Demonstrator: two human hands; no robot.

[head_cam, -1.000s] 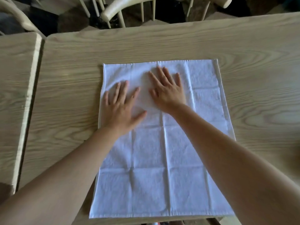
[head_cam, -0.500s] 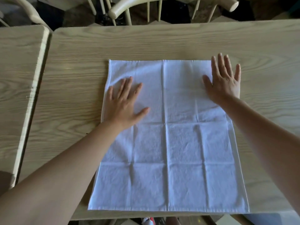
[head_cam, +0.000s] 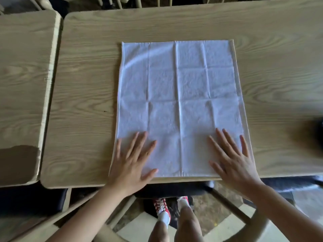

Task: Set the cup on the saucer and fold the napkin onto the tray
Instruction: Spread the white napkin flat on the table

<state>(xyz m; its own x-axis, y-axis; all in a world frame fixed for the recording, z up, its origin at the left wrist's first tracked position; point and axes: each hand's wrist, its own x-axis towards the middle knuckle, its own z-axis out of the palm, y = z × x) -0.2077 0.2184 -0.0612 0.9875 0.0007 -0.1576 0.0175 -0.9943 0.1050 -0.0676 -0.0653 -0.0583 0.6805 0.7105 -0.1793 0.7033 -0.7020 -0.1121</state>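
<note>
A white napkin (head_cam: 178, 95) lies spread flat on the wooden table (head_cam: 87, 88), with a grid of old fold creases across it. Its near edge runs along the table's front edge. My left hand (head_cam: 130, 163) rests flat, fingers apart, on the napkin's near left corner. My right hand (head_cam: 232, 159) rests flat, fingers apart, on the near right corner. Neither hand holds anything. No cup, saucer or tray is in view.
A second wooden table (head_cam: 24, 81) stands close on the left, with a narrow gap between them. Chair backs (head_cam: 122, 1) show beyond the far edge. A dark blurred object (head_cam: 314, 131) sits at the right edge. My legs and shoes (head_cam: 163, 206) show below.
Both hands slid from the napkin's far half down to its near corners, smoothing it flat. The view has tilted down, so the table's front edge and my legs now show.
</note>
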